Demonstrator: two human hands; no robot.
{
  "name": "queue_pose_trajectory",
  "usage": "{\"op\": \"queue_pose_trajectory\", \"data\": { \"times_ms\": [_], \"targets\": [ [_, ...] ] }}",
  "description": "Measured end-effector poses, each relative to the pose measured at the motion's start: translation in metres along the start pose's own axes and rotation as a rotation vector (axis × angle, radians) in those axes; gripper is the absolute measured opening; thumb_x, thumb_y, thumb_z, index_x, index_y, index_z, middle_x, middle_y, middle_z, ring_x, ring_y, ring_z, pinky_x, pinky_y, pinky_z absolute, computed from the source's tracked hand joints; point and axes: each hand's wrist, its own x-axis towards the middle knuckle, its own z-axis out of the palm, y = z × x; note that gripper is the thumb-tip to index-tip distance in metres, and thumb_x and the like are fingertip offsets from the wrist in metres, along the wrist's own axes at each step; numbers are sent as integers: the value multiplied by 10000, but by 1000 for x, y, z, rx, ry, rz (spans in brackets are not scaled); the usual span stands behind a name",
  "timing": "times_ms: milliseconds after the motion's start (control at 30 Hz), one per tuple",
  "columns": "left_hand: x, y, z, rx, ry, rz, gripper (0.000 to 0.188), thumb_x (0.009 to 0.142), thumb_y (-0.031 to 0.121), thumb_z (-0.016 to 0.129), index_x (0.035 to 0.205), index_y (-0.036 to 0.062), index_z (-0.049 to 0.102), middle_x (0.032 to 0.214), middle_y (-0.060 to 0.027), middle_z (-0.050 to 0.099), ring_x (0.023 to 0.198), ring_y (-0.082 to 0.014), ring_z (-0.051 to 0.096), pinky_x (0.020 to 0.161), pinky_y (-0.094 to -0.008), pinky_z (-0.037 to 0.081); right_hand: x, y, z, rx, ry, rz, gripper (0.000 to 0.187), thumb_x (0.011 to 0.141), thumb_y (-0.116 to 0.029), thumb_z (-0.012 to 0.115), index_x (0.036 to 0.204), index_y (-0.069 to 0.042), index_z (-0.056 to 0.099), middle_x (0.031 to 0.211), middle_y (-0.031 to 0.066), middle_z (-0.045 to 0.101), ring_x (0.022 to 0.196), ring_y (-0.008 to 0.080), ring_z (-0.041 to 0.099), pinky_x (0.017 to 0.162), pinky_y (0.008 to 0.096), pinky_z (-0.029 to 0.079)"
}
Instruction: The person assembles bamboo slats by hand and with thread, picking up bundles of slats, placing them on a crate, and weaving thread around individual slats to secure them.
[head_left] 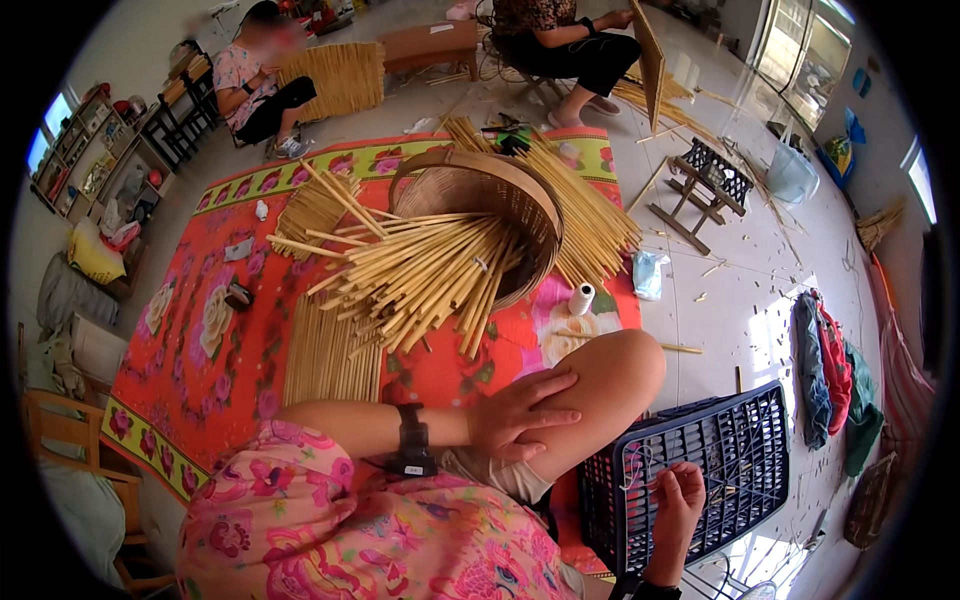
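Dozens of yellow stalks [420, 265] are fanning out of a tipped woven basket [541, 208] on the red floral cloth [185, 385], with a white spool [581, 299] sitting near the basket. The left hand [525, 412] is lying loosely spread on a knee [622, 375], while the right hand [680, 500] is hovering apart from it, by the dark crate [602, 500]; whether it is pinching anything, I cannot tell. This is looking like a lull; taking up a stalk would be calling for a forward reach.

Red floral mat [190, 400], yellow sticks [430, 270], navy crate [732, 490], pink floral shirt [310, 515]
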Motion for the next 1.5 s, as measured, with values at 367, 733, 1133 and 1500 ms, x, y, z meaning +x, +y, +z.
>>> {"op": "queue_pose_trajectory", "data": {
  "times_ms": [367, 733, 1133, 1500],
  "targets": [
    [0, -2, 3, 2, 5, -3, 592, 761, 285, 558, 1316, 152, 398, 1413, -211, 183, 1274, -419, 221, 1011, -510, 238, -8, 0, -2, 52, -302, -137, 102, 824, -4, 548, 874, -48, 471, 750, 78, 555, 597, 147, 523, 502, 224, 392],
    [2, 1, 4, -2, 15, 11, 571, 727, 260, 564, 1269, 118, 450, 1375, -257, 221, 1251, -448, 251, 989, -515, 269, -19, -12, 23, 14, -260, -141, 180, 806, -110, 627, 839, -16, 477, 695, 95, 570, 577, 143, 556, 514, 209, 443],
    [0, 6, -4, -2, 7, -3, 609, 729, 224, 577, 1308, 148, 404, 1396, -218, 205, 1253, -407, 255, 1006, -500, 246, -44, -46, 36, 119, -691, -162, 114, 799, -47, 614, 832, 0, 516, 681, 100, 573, 555, 148, 552, 486, 252, 438],
    [18, 4, -38, 33, -259, 46, 560, 751, 210, 613, 1276, 121, 440, 1339, -195, 304, 1182, -356, 387, 954, -433, 368, 18, 43, -68, -276, 253, 29, 24, 847, -57, 523, 843, -60, 500, 732, 58, 596, 533, 107, 559, 429, 187, 416]
  ]
}}
